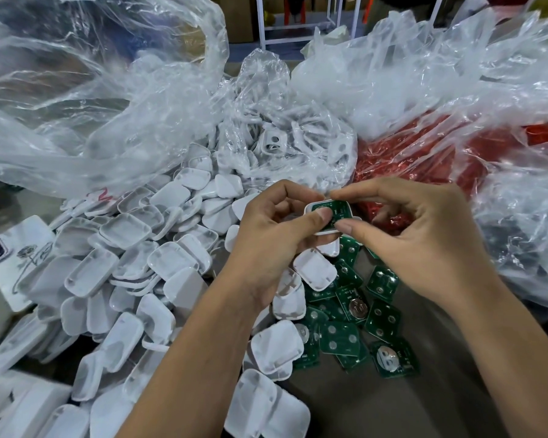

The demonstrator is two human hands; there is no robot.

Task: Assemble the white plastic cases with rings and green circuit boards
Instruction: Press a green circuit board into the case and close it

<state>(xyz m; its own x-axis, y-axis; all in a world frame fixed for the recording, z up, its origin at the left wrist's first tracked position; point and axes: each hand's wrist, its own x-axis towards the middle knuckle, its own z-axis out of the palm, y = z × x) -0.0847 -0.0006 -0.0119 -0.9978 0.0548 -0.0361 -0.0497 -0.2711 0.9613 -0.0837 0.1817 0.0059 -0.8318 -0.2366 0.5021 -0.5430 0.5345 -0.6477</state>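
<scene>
A white plastic case (325, 230) with a green circuit board (337, 211) seated in it was held between the two hands, above the near middle of the table. It was gripped from the left by the left hand (276, 232), whose thumb was pressed on the board's face while the curled fingers wrapped behind the case. It was pinched from the right by the right hand (424, 238), with the thumb at the case's lower edge and the forefinger curled over its top edge. One case and one board were held; whether a ring was fitted could not be told. Just below the hands, a loose heap of green circuit boards (358, 324) was spread on the grey table (393, 406); about a dozen could be counted, and on at least two a round silver cell was seen. To the left and beneath the forearms, a pile of white case halves (133, 279) was heaped, dozens of them, too many and too overlapped to be counted exactly. Beyond the pile, more white parts were seen inside one clear plastic bag (282, 128). A second, larger clear bag (76, 90) was slumped at far left, and a third clear bag (456, 90) was draped over red material (408, 153) at right. One phone in a white patterned cover (10, 257) was lying at the left edge.
</scene>
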